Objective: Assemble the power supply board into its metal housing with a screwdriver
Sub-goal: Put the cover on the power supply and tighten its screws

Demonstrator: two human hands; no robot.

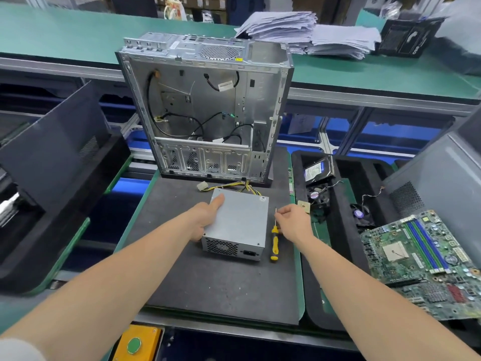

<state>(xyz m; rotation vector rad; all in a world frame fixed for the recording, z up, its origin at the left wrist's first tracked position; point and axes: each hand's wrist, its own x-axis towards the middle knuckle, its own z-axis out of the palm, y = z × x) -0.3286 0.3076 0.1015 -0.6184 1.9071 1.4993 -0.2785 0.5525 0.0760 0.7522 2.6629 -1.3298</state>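
Here the left grip (205, 220) clasps the power supply (239, 222), the right grip (292, 222) pinches the screwdriver (274, 243) shaft beside it, handle trailing nearer, metal housing (203, 100) beyond both.

A dark mat (208, 282) carries the power supply (239, 222), which lies flat near the middle with the screwdriver (274, 243) just to its right. The open case (205, 108) stands upright at the mat's far edge. Cables (234, 186) lie between case and power supply. The green bench (78, 35) behind holds paper stacks (299, 32).
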